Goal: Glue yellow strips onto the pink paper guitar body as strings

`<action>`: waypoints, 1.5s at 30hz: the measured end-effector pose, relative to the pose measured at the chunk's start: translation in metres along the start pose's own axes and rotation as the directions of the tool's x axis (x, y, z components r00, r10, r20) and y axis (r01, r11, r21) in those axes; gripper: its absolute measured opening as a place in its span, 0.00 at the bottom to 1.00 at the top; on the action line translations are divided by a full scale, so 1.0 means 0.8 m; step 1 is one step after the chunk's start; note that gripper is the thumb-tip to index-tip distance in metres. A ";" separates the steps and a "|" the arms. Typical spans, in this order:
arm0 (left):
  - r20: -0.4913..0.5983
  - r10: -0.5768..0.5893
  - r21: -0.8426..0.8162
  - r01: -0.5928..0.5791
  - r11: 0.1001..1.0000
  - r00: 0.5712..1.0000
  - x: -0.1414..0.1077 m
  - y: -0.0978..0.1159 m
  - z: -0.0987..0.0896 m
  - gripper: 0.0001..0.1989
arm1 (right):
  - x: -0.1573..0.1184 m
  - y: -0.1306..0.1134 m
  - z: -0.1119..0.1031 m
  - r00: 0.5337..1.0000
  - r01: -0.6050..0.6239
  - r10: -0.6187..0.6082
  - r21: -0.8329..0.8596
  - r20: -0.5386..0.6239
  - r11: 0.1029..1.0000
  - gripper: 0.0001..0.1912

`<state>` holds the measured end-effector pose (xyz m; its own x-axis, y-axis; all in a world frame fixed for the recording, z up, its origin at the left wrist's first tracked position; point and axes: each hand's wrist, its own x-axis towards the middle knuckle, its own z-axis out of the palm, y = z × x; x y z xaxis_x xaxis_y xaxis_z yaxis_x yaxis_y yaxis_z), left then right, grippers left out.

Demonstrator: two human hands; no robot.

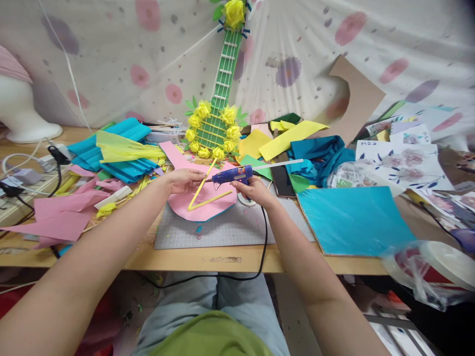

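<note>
My right hand (253, 190) is wrapped around a blue glue gun (233, 174), whose nozzle points left. A whitish glue stick (280, 164) sticks out of its back end. My left hand (186, 181) has its fingers pinched at a thin yellow strip (200, 190), close to the nozzle. The strip is bent into a V, with its corner low over a pink guitar-shaped cutout (178, 201). Blue shows along the cutout's lower edge. Under it lies a grey cutting mat (222, 234).
A green paper guitar (223, 79) with yellow flowers leans at the back. Pink scraps (63, 212) and blue crepe paper (126, 131) lie left. A phone (282, 180) and blue sheet (354, 220) lie right. The gun's black cord (264, 242) hangs over the table edge.
</note>
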<state>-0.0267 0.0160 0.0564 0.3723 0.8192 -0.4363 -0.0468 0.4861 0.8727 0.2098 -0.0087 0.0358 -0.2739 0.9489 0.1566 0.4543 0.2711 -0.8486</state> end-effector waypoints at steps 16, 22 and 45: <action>-0.016 -0.035 -0.020 0.035 0.999 0.999 -0.006 0.001 -0.003 0.02 | 0.004 -0.001 -0.002 0.999 -0.042 0.042 0.001 -0.015 0.999 0.21; -0.023 -0.028 -0.013 0.028 1.000 0.999 -0.008 0.003 -0.002 0.04 | 0.006 -0.003 0.000 0.999 -0.020 0.020 -0.004 -0.026 1.000 0.21; 0.180 -0.075 0.078 0.061 0.995 0.981 -0.002 -0.004 -0.016 0.06 | 0.014 0.009 -0.016 0.989 -0.037 0.040 0.019 -0.142 0.999 0.20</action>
<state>-0.0392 0.0173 0.0511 0.5351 0.7125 -0.4539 0.0490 0.5102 0.8587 0.2210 0.0060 0.0378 -0.1326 0.9723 0.1927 0.4478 0.2322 -0.8635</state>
